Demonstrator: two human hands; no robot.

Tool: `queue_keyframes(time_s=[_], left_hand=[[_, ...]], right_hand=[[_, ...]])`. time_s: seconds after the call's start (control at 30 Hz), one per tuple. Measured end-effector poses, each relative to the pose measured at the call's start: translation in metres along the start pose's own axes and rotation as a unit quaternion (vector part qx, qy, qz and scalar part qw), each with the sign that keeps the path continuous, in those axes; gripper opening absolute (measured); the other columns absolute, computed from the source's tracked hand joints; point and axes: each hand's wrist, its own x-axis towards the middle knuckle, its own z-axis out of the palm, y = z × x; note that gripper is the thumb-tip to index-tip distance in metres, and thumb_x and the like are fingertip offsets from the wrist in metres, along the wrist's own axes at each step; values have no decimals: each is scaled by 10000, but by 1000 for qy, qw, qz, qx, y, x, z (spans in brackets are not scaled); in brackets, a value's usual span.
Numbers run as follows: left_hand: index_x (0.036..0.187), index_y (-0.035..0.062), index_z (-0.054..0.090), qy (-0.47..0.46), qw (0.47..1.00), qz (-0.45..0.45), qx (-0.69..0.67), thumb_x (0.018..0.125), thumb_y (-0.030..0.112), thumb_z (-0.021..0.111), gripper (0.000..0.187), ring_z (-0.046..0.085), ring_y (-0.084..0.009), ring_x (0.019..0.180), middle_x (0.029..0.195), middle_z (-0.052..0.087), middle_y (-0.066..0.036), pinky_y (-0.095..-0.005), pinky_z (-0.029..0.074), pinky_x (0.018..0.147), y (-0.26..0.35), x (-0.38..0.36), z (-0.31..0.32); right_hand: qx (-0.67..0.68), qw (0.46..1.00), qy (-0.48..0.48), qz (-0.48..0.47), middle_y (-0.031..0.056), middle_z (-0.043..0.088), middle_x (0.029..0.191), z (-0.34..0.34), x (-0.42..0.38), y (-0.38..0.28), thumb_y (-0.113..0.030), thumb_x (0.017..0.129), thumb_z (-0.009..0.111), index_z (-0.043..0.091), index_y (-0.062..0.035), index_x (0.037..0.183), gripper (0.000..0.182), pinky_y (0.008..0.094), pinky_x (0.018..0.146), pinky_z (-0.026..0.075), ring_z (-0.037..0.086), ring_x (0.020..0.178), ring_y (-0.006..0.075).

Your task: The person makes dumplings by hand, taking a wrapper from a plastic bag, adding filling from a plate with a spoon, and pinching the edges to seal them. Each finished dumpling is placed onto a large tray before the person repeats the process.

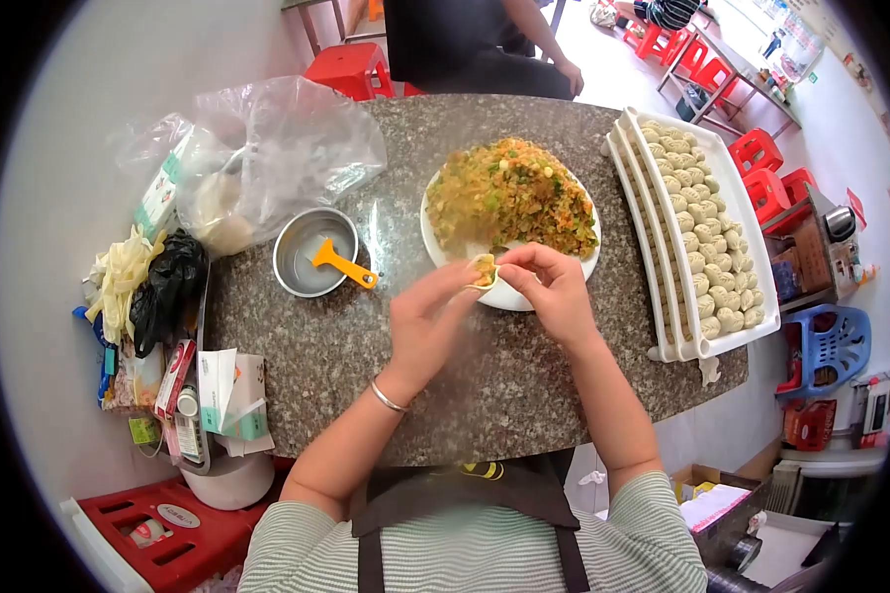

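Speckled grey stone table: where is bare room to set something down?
The table is bare in front of the round steel bowl and between the round white plate and stacked white plastic trays. Crowded: far left, under the clear plastic bag.

Tabletop (504, 395): speckled grey-brown. Plate (512, 297): white. Scraper (344, 265): orange. Stools (350, 71): red. Shirt (445, 558): green-white striped. Basket (829, 350): blue.

Bright throughout, washed out nearly to white on the floor (618, 79) above and right of the round white plate (509, 296). Glaring on the granite tabletop (307, 395) left of the plate. Smudged and hazy over the chopped filling's (539, 193) left side and below the plate. Bowed outward at the edges, blackened at the corners.
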Motion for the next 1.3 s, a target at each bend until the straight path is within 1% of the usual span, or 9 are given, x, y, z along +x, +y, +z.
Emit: queue_keyframes(time_s=[0.13,0.43,0.5,0.6,0.83,0.9,1.03,1.13,1.3], left_hand=[[1047,-14,697,-13,1000,-3,-11,865,5,649,189,631,-199,1069,1123,680,-134,-313,480,945,4,-1,-1],[1049,-26,686,-31,998,-46,13,884,6,639,174,632,-191,1050,1115,674,-138,-311,506,901,2,-4,-1],[1047,-23,682,-14,998,-40,-48,892,7,631,166,636,-187,1028,1109,671,-133,-309,514,883,3,-3,3],[1050,-25,678,20,997,-60,-45,891,4,633,168,635,-175,1011,1108,668,-129,-306,515,877,1,-2,5],[1026,-23,691,-14,1000,3,9,872,0,656,160,627,-169,1006,1102,668,-124,-304,508,884,-2,-4,4],[1013,-22,697,26,999,-33,-2,863,-6,662,155,631,-178,1005,1099,670,-133,-301,506,883,0,-4,5],[1015,-24,697,10,1000,-17,1,854,-12,668,163,633,-184,1005,1099,670,-142,-302,506,884,-5,-5,4],[1033,-31,684,-15,999,19,30,869,14,668,171,639,-161,975,1123,663,-129,-264,524,848,-5,-4,2],[982,-29,696,-20,1000,-10,-4,851,-3,679,135,641,-171,979,1093,674,-138,-287,515,864,0,-4,6]], right_hand=[[-20,998,-20,-47,73,682,880,1,-1,3,-129,845,696,684,9,916,156,294,793,470,625,855,162],[-39,999,-19,-31,73,675,899,2,-7,8,-126,847,683,670,8,923,155,295,791,475,624,851,167],[-56,996,-17,-64,49,649,937,3,-8,8,-69,891,654,663,17,974,120,263,776,451,581,871,118],[-92,986,-2,-137,62,651,925,7,-9,3,-62,879,657,661,17,941,100,276,790,453,591,869,148],[-77,993,8,-86,78,655,917,3,-11,4,-54,865,657,656,15,893,75,292,802,458,603,864,180],[-93,984,-24,-148,78,651,901,3,-11,-4,-68,880,649,647,26,892,94,280,790,454,598,850,165],[-131,980,4,-147,64,646,890,3,-12,5,-88,889,650,643,22,911,112,271,790,451,591,848,149],[-48,997,-11,-54,54,643,890,0,-12,7,-101,893,651,641,16,926,122,268,794,448,586,849,139],[-108,987,-12,-115,57,624,856,-1,-13,2,-91,871,670,638,12,902,112,283,793,452,589,836,161]])
